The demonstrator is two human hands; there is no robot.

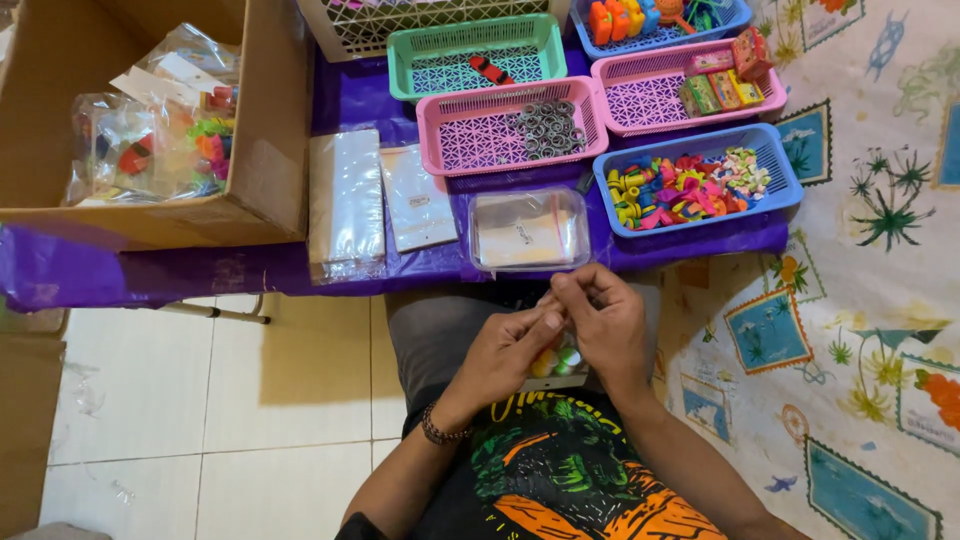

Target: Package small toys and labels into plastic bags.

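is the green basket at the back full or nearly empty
Nearly empty: the green basket shows bare mesh floor across almost its whole inside, with only one small red and black item lying in it.

Small clear bag (556, 362) mostly hidden betw left hand (505, 352) & right hand (603, 325); only round coloured bits show, kind unclear. White basket (430, 25) & blue basket (660, 25) cut by top edge. Cardboard box (150, 120) cut at top/left; its bagged contents blurred. Metal rings in pink basket (470, 135) too small to count
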